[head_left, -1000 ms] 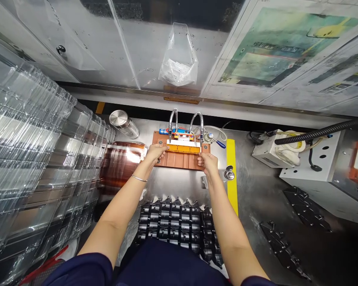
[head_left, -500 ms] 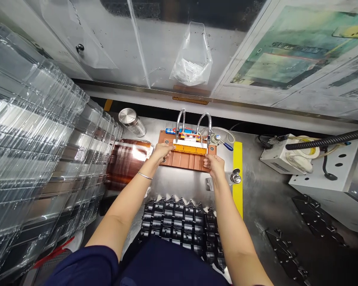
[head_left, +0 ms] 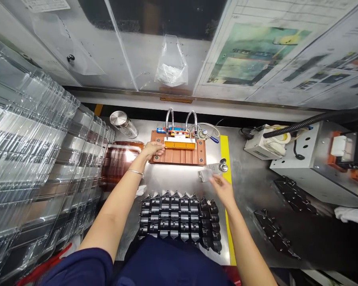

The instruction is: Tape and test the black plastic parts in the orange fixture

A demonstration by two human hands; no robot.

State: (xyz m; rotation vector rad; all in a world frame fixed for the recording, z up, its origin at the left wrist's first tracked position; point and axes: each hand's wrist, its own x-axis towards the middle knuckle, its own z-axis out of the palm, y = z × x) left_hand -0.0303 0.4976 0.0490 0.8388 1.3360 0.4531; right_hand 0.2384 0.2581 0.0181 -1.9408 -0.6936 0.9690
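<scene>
My left hand is closed on the left end of an orange strip-shaped part, its thumb and fingers pinching it. That strip rests on a copper-coloured fixture block, with a white piece along its far edge. Two bendable metal hoses arch down toward the strip. Nearer to me on the right, my right hand is blurred, fingers drawn together at the edge of a small white wipe. Just beyond it lies a shiny metal knob.
Stacked clear plastic trays rise on the left, beside a metal-lidded jar. Rows of black moulded parts lie in front of me. Yellow tape runs along the right, and a white machine stands beyond it. A blue-handled valve sits behind the block.
My right hand has let go of the orange strip's right end and moved down and right to the white wipe. My left hand stays on the strip. The view has shifted right.
</scene>
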